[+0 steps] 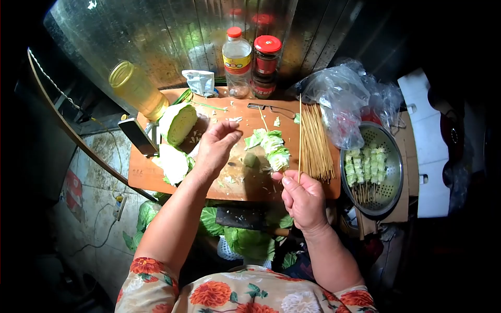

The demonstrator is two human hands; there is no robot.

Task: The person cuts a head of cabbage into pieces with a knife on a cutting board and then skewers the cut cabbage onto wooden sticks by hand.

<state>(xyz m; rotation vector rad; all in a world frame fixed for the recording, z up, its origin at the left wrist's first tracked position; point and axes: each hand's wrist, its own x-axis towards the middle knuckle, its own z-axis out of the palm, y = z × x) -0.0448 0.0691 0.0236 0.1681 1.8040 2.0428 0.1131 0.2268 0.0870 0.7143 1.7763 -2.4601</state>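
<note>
Between the thumb and fingers of my right hand [303, 201] are two thin wooden sticks. One bare skewer [300, 130] points straight up; the other carries folded pale green cabbage pieces [275, 148], its tip showing above them. My left hand [220, 143] is over the middle of the wooden board [240, 190], left of the cabbage pieces and apart from them. Its thumb and fingertips are close together, and whatever they hold, if anything, is too small to name. A cut cabbage half [178, 123] and loose leaves [173, 164] lie at the board's left. Many bare skewers [316, 143] lie at its right.
A metal colander [399, 180] with several cabbage skewers stands right of the board. Behind are a clear bottle [237, 55], a red-lidded jar [267, 57] and plastic bags [339, 94]. A yellow jar [138, 91] and a phone [138, 136] stand left. A cleaver [242, 218] lies below the board.
</note>
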